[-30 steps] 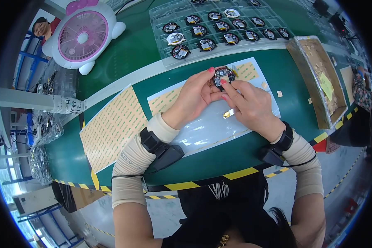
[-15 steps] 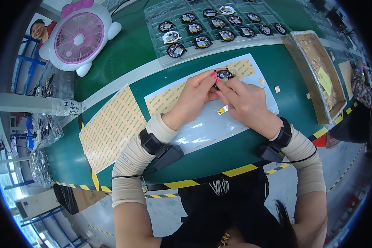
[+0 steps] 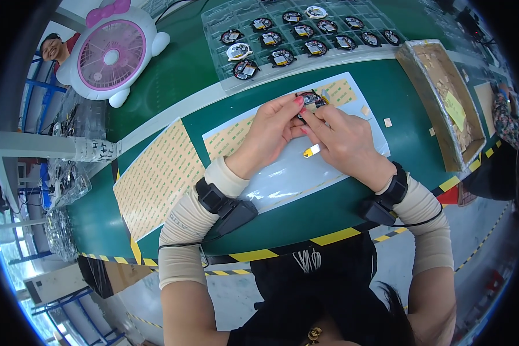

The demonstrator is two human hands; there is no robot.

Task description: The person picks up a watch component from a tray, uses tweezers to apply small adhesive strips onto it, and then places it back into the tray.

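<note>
A small round black electronic module (image 3: 312, 99), circuit parts showing on its face, is held up over the sheets. My left hand (image 3: 271, 128) is closed on its left side, thumb across the near edge. My right hand (image 3: 347, 137) pinches the same module from the right, fingertips touching the left hand's. Below the right fingers hangs a small white-and-yellow piece (image 3: 312, 150); whether it joins the module is hidden. Beneath both hands lies a white backing sheet (image 3: 282, 184) with tan, green-printed adhesive pieces (image 3: 225, 140) along its far part.
A second tan adhesive sheet (image 3: 158, 179) lies to the left. Beyond the hands, a clear compartment tray (image 3: 228, 62) holds several similar modules. At right stands a cardboard box (image 3: 441, 109) with tan scraps; one loose scrap (image 3: 387, 123) lies nearby. A pink-and-white fan (image 3: 111, 56) stands far left, a person behind it.
The module has tilted, so more of its circuit face shows between my fingers. Both hands keep nearly the same place and grip; the whole view has shifted slightly.
</note>
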